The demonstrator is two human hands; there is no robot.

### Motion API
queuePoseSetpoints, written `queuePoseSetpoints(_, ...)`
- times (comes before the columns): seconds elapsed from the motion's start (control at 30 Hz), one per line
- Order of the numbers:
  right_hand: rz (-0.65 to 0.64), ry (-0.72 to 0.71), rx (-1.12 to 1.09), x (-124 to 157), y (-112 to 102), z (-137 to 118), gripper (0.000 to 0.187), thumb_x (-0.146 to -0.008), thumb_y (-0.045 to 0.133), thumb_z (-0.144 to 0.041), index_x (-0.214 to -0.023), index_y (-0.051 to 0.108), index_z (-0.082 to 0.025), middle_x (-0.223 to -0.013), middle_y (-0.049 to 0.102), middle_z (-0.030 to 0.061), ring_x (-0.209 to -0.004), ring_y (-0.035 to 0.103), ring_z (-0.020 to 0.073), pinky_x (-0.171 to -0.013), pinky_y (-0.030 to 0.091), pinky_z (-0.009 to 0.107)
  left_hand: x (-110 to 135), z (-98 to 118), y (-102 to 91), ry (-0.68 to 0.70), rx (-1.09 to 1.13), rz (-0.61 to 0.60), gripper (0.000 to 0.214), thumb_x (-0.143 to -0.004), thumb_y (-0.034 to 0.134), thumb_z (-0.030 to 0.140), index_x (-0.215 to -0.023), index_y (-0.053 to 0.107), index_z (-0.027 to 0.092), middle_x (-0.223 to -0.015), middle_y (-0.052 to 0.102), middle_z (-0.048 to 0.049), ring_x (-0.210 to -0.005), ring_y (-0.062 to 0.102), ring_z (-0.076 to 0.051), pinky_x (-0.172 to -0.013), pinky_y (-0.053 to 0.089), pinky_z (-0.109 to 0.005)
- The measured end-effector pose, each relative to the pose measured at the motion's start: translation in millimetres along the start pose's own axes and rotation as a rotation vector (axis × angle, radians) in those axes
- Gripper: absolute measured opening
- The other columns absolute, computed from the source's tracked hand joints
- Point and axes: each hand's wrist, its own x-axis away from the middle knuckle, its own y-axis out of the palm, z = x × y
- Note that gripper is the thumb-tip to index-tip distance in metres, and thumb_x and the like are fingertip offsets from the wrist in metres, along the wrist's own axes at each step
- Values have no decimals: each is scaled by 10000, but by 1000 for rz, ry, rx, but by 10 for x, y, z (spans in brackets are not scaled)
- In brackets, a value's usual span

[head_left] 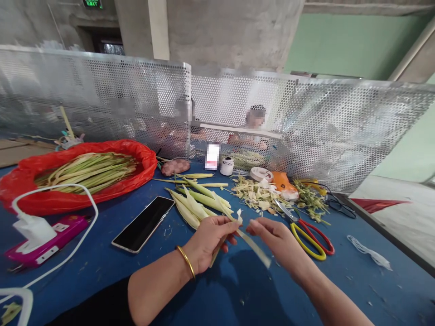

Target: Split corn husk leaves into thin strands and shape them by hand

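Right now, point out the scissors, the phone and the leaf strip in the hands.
scissors point(296, 224): head view, where the two handles meet.
phone point(142, 224): head view, middle of the dark screen.
leaf strip point(260, 253): head view, its loose lower end.

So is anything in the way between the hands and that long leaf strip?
No, nothing visible. The left hand and the right hand both pinch the leaf strip above the blue table. The scissors lie off to the right, apart from it.
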Motion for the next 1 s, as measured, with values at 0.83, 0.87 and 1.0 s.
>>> queuePoseSetpoints(0.83,182,91,-451,84,286,-16,270,-681,676,-425,-638,568,-181,-585,535,-24,-564,457,138,-552,358,273,82,-12,40,-138,-175,-231,198,-655,727,310,-675,646,131,-633,680,-45,-486,573,-97,-485,445,-202)
queuePoseSetpoints(0.87,178,93,-453,87,297,-7,259,-687,672,-413,-640,563,-183,-580,528,-28,-558,448,135,-542,350,270,82,-20,43,-143,-172,-230,191,-653,725,300,-666,634,133,-621,676,-42,-479,569,-98,-485,448,-207)
queuePoseSetpoints(1.0,184,86,-433,67,332,53,245,-712,652,-407,-667,568,-181,-599,540,-26,-563,452,136,-535,339,269,68,-62,49,-160,-159,-223,201,-655,730,293,-658,608,134,-599,667,-36,-461,556,-97,-493,460,-219)
